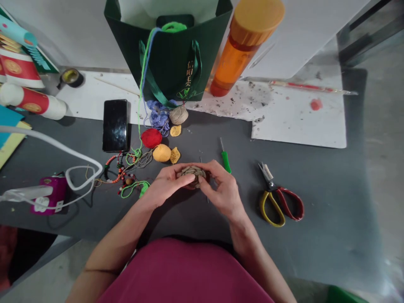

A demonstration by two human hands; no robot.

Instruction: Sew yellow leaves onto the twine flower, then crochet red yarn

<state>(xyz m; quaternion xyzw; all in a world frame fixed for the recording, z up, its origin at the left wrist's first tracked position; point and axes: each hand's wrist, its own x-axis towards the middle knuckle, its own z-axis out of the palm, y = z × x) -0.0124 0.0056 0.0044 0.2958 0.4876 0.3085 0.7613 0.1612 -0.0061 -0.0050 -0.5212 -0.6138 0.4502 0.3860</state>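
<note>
Between both hands is a small round crocheted piece (193, 171) in grey-brown yarn, with a dark red edge showing beneath it. My left hand (172, 182) grips its left side, the thumb laid on top. From the right, my right hand (222, 187) pinches it with thumb and fingers. A thin metal needle or hook (207, 199) shows its end below the piece; whether a hand holds it I cannot tell. Just beyond my right hand lies a green-handled crochet hook (224, 158). Yellow yarn (161, 153) and red yarn (151, 138) balls sit up and left of my hands.
Scissors (273, 202) lie open at right. A phone (116, 125), beaded cords (121, 170) and a purple box (50, 195) with a white cable (78, 153) are at left. At the back stand a green paper bag (170, 63) and an orange bottle (236, 54).
</note>
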